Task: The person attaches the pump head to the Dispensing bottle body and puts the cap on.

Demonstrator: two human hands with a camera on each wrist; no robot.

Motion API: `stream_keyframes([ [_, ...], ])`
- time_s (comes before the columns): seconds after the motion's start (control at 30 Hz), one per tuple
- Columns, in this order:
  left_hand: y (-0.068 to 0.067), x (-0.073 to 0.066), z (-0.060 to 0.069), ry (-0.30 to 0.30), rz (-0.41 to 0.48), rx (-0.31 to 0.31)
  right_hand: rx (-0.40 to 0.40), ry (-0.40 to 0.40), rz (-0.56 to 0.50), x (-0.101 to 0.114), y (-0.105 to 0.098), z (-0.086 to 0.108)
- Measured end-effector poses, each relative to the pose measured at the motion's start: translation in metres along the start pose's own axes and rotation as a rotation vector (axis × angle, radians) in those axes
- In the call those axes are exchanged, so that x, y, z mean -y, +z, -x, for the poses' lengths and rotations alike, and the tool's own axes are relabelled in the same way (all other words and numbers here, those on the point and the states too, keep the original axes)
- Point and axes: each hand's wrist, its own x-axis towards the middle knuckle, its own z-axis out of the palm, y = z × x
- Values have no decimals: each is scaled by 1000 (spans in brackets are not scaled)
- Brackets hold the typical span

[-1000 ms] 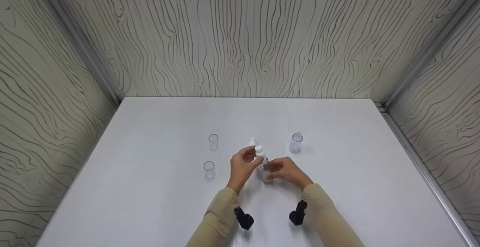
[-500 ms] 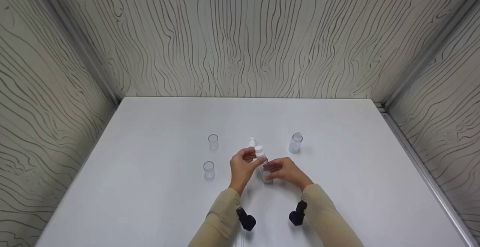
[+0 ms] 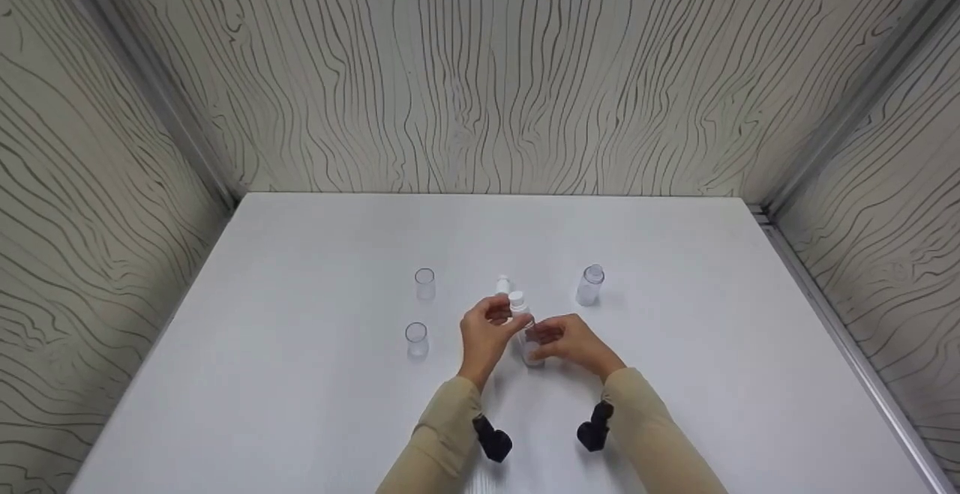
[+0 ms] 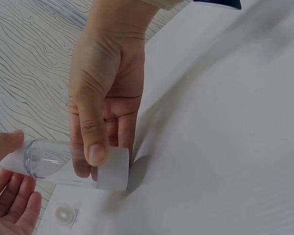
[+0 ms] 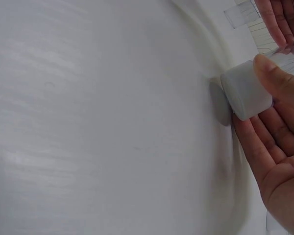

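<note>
Left grip (image 3: pixel 486 335): holding the bottle (image 4: pixel 60 165) near its top
Right grip (image 3: pixel 576 344): grasping its base
Cups (image 3: pixel 417 342): two, farther left

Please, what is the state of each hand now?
Left hand: holding the bottle by its white top.
Right hand: holding the bottle near its base.

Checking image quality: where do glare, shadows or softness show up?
Head: soft shadows on the table, where the clear cups look faint; left wrist: dark shadow at the lower end of the bottle; right wrist: pale, streaky glare on the table, fine detail soft.
</note>
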Motion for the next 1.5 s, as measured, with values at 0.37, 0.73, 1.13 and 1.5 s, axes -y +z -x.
stream_keyframes([
  [0.37,-1,1,0,31,-12,49,-1,16,-28,1,0,2],
  [0.73,0,-1,0,16,-17,84,4,16,-34,1,0,1],
  [1.13,0,-1,1,12,-4,20,3,22,-6,3,0,1],
  [1.5,1,0,1,37,-9,-19,-3,-24,-4,1,-2,3],
])
